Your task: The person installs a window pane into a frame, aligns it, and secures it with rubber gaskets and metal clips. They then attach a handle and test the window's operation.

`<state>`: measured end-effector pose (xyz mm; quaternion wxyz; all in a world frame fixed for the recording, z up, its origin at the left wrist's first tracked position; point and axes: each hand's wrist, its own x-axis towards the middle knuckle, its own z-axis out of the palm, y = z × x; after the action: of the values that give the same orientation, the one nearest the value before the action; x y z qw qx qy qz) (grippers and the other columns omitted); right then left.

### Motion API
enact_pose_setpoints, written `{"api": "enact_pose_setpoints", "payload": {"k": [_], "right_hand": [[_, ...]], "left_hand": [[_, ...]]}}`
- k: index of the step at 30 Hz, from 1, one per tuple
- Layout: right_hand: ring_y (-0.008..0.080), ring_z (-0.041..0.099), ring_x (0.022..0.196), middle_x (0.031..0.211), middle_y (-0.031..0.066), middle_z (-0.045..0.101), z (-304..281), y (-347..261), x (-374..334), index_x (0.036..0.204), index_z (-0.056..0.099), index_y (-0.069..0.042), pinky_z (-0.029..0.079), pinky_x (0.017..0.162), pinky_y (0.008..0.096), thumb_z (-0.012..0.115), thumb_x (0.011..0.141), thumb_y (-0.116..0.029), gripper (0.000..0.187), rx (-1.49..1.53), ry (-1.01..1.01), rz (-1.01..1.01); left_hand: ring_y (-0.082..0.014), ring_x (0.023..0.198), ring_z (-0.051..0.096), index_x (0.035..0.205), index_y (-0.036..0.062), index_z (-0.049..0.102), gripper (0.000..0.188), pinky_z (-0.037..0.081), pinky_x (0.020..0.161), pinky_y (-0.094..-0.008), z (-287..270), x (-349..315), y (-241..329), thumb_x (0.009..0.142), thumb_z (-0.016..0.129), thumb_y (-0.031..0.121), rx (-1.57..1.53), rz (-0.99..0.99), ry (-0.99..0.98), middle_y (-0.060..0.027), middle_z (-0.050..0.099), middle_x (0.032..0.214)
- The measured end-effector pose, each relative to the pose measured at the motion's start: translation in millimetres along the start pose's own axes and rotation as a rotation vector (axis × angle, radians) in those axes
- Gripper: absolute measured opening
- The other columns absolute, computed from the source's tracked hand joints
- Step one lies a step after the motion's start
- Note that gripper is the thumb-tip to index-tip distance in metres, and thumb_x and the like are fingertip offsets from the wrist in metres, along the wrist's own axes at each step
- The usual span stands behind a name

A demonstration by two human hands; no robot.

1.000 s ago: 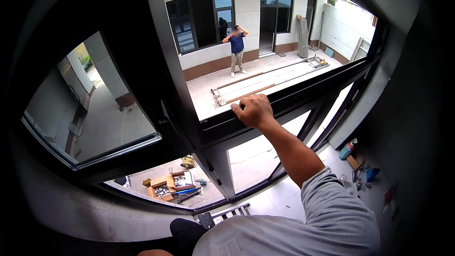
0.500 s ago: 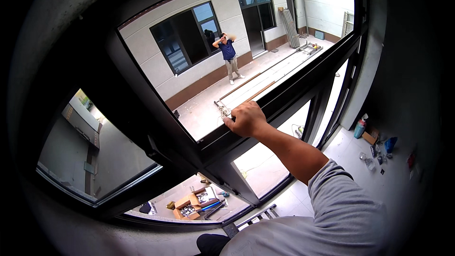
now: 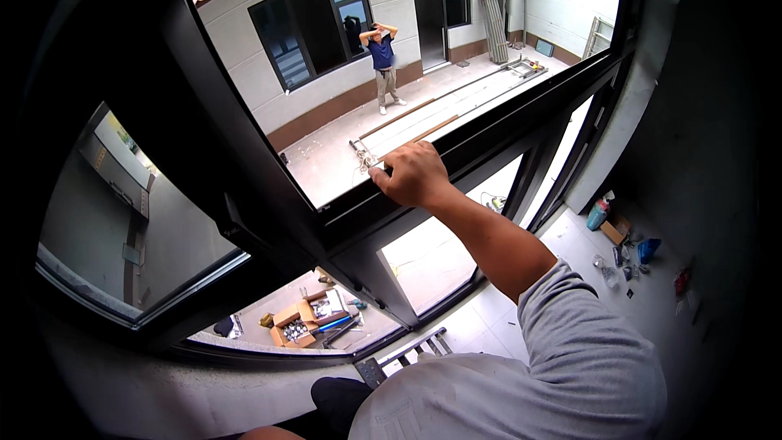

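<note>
My right hand [image 3: 414, 173] is closed over the dark horizontal rail of a large window frame [image 3: 505, 132], thumb toward me and fingers hooked over the far side, their tips hidden. My bare forearm runs up to it from a grey short sleeve [image 3: 562, 310]. Above the rail the opening looks out onto a courtyard. To the left stands a thick dark upright post, with a tilted glass pane [image 3: 134, 212] beyond it. A sliver of skin shows at the bottom edge, but my left hand is out of view.
A ladder [image 3: 419, 350] stands below me. Outside lie cardboard boxes [image 3: 295, 327] of parts and long metal frames [image 3: 440, 118]. A person in a dark blue shirt [image 3: 380, 50] stands in the courtyard. Bottles, a carton [image 3: 615, 230] and bags lie on the tiled floor at right.
My view has shifted, so the courtyard, rail and hand sit higher and further left. My right hand keeps its hold on the rail. The person outside now has both arms raised at the head.
</note>
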<state>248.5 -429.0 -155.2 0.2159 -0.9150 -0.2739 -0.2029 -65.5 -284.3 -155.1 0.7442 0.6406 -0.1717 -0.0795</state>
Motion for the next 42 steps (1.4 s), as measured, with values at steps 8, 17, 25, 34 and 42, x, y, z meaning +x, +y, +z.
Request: {"api": "enact_pose_setpoints", "payload": {"k": [8,17,25,34,42], "right_hand": [[0.0339,0.069,0.095,0.089,0.0202,0.074,0.2,-5.6,5.4,0.088,0.077,-0.004,0.045,0.096,0.0458,0.055,0.094,-0.049,0.051,-0.056,-0.043,-0.016],[0.0365,0.068,0.089,0.086,0.0195,0.073,-16.1,2.3,0.5,0.083,0.075,-0.002,0.047,0.093,0.0453,0.056,0.095,-0.043,0.047,-0.07,-0.031,0.04],[0.0366,0.066,0.088,0.085,0.0188,0.072,-3.5,9.4,0.8,0.081,0.073,-0.002,0.046,0.092,0.0459,0.059,0.094,-0.041,0.043,-0.005,0.031,-0.008],[0.0345,0.065,0.086,0.083,0.0173,0.07,-14.1,1.8,-0.6,0.08,0.07,-0.001,0.045,0.092,0.0453,0.06,0.093,-0.038,0.041,-0.008,-0.028,0.008],[0.0367,0.061,0.076,0.074,0.0171,0.064,-18.6,1.1,3.8,0.074,0.063,0.0,0.047,0.075,0.047,0.058,0.098,-0.033,0.041,0.049,-0.109,-0.016]], "left_hand": [[-0.0248,0.106,0.066,0.119,0.0022,0.065,0.046,0.051,0.092,-0.0389,49.2,19.8,98.0,0.101,0.057,0.044,-0.428,0.401,-0.42,-0.0141,0.067,0.116],[-0.0259,0.103,0.067,0.117,0.0004,0.065,0.05,0.053,0.088,-0.0397,66.7,42.1,116.2,0.1,0.058,0.047,-0.535,0.589,-0.553,-0.0163,0.067,0.113],[-0.0269,0.1,0.068,0.116,-0.0011,0.065,0.053,0.054,0.084,-0.0404,1.7,44.9,44.1,0.099,0.06,0.049,0.021,0.369,-0.303,-0.0183,0.068,0.11],[-0.0417,0.155,0.012,0.159,0.0084,0.029,0.094,0.014,0.122,-0.0596,-41.6,-219.4,-217.5,0.092,0.05,0.07,1.074,-1.234,0.397,-0.0224,0.016,0.167],[-0.0346,0.15,0.03,0.139,0.0179,0.061,0.049,0.015,0.123,-0.058,-7.2,-222.2,-239.2,0.098,0.051,0.043,1.201,-0.997,0.194,-0.015,0.045,0.155]]}}
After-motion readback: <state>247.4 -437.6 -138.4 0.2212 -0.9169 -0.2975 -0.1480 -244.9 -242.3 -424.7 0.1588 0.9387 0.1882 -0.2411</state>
